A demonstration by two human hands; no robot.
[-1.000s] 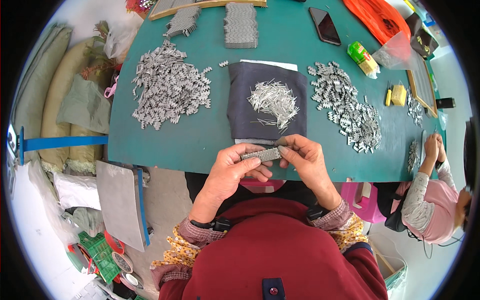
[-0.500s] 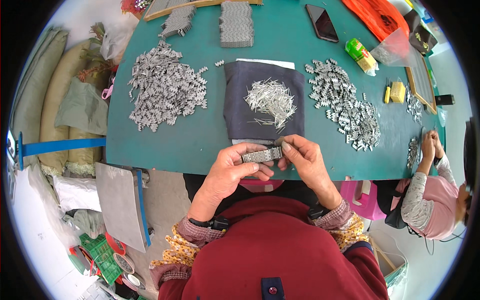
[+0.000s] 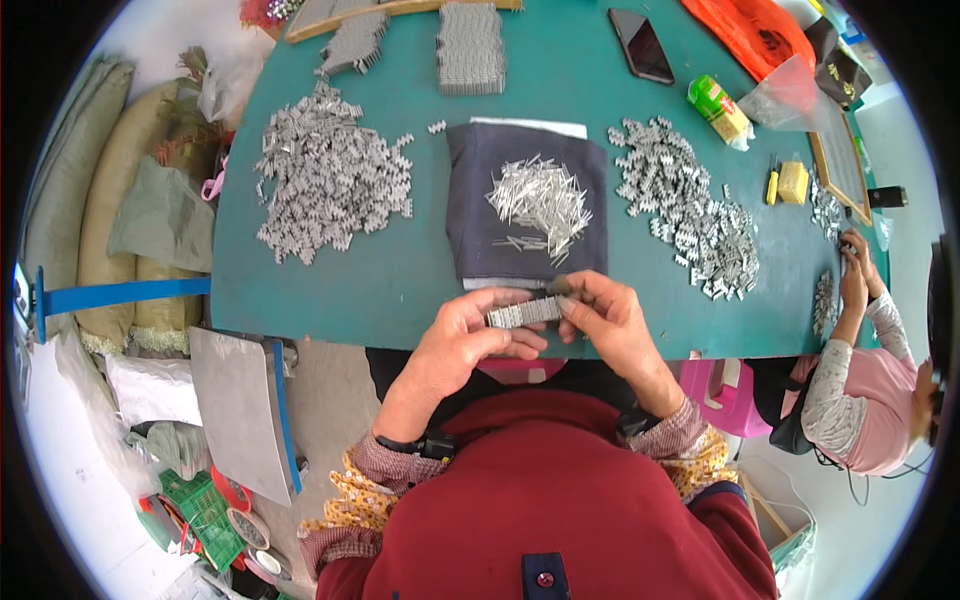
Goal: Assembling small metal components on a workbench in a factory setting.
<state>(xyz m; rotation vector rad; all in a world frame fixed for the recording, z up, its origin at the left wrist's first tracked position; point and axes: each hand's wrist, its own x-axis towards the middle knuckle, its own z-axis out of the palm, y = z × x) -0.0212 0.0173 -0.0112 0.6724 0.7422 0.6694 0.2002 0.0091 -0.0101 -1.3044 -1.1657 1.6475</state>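
Grey metal, ribbed along its length, a short strip (image 3: 525, 313) sits at six o'clock from the pins (image 3: 541, 203) — left hand (image 3: 460, 338) loosely curled around one end, right hand (image 3: 611, 314) pinching the other.

My hands (image 3: 455, 340): two
Strip (image 3: 522, 313) I hold: one
Big piles (image 3: 330, 180): two, toward the left and right edges of my table (image 3: 310, 300)
Small piles (image 3: 824, 305): two, by its right edge
Stacks (image 3: 470, 50): two, near its far edge
Pin heap (image 3: 540, 203): one
Dark cloth (image 3: 475, 235): one
Phone (image 3: 643, 47): one
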